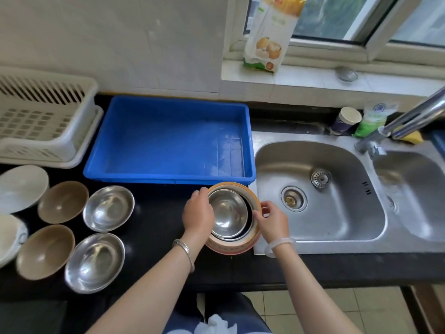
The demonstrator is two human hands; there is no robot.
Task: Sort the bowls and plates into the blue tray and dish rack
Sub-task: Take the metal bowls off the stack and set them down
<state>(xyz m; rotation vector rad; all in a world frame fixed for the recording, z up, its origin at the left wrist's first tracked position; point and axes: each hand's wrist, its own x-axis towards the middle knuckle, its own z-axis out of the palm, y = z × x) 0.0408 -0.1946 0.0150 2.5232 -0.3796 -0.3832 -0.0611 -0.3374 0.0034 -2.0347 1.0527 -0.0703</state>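
1. Steel bowl (227, 214) is nested on top of the bowl stack (232, 248), inside orange-rimmed bowls.
2. Bowl stack is at the right end of the black counter (156, 237), just in front of the blue tray's front right corner and overlapping the left rim of the sink (337, 233). Can't tell whether it's resting or lifted.
3. Left hand (198, 213) is on the stack's left rim, fingers close together and curled over the edge. It wears a metal bangle (185, 254) on the wrist.
4. Right hand (273, 222) is on the stack's right rim, thumb and fingers bent in and pinching the edge. It wears a clear bangle (279, 245) on the wrist.
5. Blue tray (168, 178) sits against the back edge of the counter, left of the sink, with nothing in it.
6. White dish rack (43, 121) is in the back left corner, beside the tray, and no dishes show in it.
7. Loose items along the left end of the counter:
   - two brown bowls (63, 201) (45, 251)
   - two steel bowls (108, 208) (95, 261) just to their right
   - a white plate (21, 188) and a white bowl (8, 237) at the far left edge, both partly cut off
8. All loose items are upright and well apart from the stack.
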